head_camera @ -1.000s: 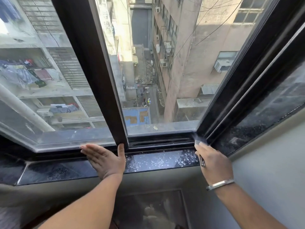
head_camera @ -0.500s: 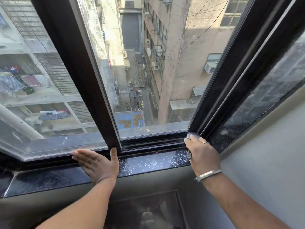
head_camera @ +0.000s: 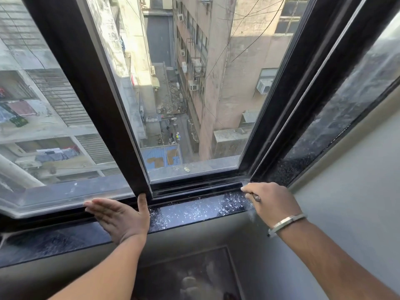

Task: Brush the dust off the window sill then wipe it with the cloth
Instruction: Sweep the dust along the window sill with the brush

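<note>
The dark stone window sill (head_camera: 194,213) runs across the view, speckled with white dust between my hands. My left hand (head_camera: 120,217) lies flat on the sill, fingers together, thumb up against the black window frame post (head_camera: 97,105). My right hand (head_camera: 269,201) is closed around a small brush (head_camera: 256,198) at the sill's right corner; only a dark bit of the handle shows below my fingers, and the bristles are hidden. No cloth is in view.
Black sliding tracks (head_camera: 194,187) run behind the sill. A dusty side pane (head_camera: 346,109) and a grey wall (head_camera: 357,191) stand to the right. Through the glass lies a deep alley. A dark glossy surface (head_camera: 186,276) sits below the sill.
My right hand has turned palm down and shifted a little into the right corner of the sill. My left hand has stayed flat in the same spot.
</note>
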Demonstrator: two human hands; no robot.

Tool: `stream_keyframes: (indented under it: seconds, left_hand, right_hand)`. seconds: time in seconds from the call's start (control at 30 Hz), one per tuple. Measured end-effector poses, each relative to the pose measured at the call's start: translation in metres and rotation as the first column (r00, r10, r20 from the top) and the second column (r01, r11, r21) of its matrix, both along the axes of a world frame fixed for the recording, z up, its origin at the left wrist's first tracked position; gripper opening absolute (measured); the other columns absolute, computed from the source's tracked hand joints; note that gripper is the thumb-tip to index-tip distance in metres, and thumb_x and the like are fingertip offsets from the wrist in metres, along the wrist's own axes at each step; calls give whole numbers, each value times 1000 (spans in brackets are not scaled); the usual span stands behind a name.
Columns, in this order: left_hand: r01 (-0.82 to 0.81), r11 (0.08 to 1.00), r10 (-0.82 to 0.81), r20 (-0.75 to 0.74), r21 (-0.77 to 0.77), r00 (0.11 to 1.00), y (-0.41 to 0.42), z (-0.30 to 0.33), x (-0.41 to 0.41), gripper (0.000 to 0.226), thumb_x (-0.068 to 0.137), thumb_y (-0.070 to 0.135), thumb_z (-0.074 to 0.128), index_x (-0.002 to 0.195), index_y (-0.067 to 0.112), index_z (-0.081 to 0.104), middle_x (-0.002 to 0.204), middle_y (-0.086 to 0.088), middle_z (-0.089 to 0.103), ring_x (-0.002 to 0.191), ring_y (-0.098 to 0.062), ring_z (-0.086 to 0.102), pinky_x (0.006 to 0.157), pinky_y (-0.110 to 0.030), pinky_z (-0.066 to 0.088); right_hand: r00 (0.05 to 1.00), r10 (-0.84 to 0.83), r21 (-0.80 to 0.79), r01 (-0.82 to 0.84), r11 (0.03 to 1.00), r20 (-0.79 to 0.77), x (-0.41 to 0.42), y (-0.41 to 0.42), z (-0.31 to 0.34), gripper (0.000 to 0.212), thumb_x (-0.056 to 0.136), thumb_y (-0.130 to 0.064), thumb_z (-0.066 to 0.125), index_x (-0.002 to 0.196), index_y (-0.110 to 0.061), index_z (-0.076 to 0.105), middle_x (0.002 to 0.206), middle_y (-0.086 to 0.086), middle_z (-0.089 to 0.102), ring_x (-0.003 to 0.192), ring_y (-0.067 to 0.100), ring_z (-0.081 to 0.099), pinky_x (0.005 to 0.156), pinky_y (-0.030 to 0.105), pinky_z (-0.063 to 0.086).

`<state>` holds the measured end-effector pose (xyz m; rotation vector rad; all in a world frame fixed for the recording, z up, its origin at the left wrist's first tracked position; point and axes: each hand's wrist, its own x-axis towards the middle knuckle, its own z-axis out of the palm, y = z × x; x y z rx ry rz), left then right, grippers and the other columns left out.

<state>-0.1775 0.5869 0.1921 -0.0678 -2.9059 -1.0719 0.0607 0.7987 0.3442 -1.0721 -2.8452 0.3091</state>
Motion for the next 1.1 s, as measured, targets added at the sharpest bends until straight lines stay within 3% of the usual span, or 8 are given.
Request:
stream_keyframes:
  seconds: [0.1,0.17,0.37,0.47,0.6,0.8,0.9,1.1]
  left_hand:
    - [5,1000,-5,-4,4,1000,1,0,0,116,81,76,28,146,-8,-16,156,-35,-12,147,-43,-12,121,-51,2]
    - [7,1000,-6,-6,8,1000,0,-1,-1,115,81,75,29,146,-9,-16,156,-35,-13,147,-43,-12,121,-51,1]
    - [7,1000,-7,-10,14,1000,-1,0,-2,116,81,76,29,145,-9,-16,156,-35,-13,147,-43,-12,121,-48,-1]
    - [5,1000,-5,-11,7,1000,-1,0,-1,116,81,76,30,145,-8,-17,156,-35,-14,147,-43,-13,121,-49,-1]
    - [6,1000,-6,-3,2,1000,-2,-1,-1,116,81,76,30,145,-8,-17,156,-34,-14,147,-42,-13,121,-51,2]
    - [0,1000,0,-7,6,1000,-1,1,1,116,81,76,32,146,-7,-17,157,-33,-13,148,-42,-11,118,-57,11]
    - [2,1000,-2,-10,6,1000,-1,3,2,116,80,77,30,146,-7,-16,157,-34,-13,148,-42,-11,119,-57,9]
    - [5,1000,-5,-13,3,1000,0,5,4,117,80,77,27,146,-10,-14,156,-36,-12,147,-44,-10,120,-49,1]
  right_hand:
    - [991,5,95,8,995,-136,2,-14,-5,29,77,-4,67,96,-26,71,95,-5,75,81,22,70,59,35,57]
    - [988,26,160,-1,987,-154,-9,-14,-17,39,73,3,65,99,-25,69,103,-6,73,84,23,70,59,35,58]
    - [995,30,173,-46,984,96,-45,-2,-54,24,77,-3,54,88,-22,63,100,-1,64,88,27,62,55,36,55]
    - [996,30,-34,-27,999,87,-44,7,-47,29,84,-12,53,96,-33,68,98,-6,71,91,25,66,71,34,54]
    - [997,-22,-251,40,967,76,-21,18,-1,13,85,-29,65,90,-38,73,100,-11,74,96,17,66,85,32,52]
    - [981,-42,-24,38,999,-189,-3,-1,-8,23,84,-15,66,97,-32,72,105,-6,74,92,24,71,70,40,59]
    - [989,24,91,-11,996,-146,-19,-2,-32,40,76,4,64,99,-28,71,116,-4,69,104,32,66,70,40,59]
    - [996,83,-37,-85,996,-41,-13,-6,-42,25,77,-9,68,87,-31,69,99,-11,73,86,23,69,63,34,56]
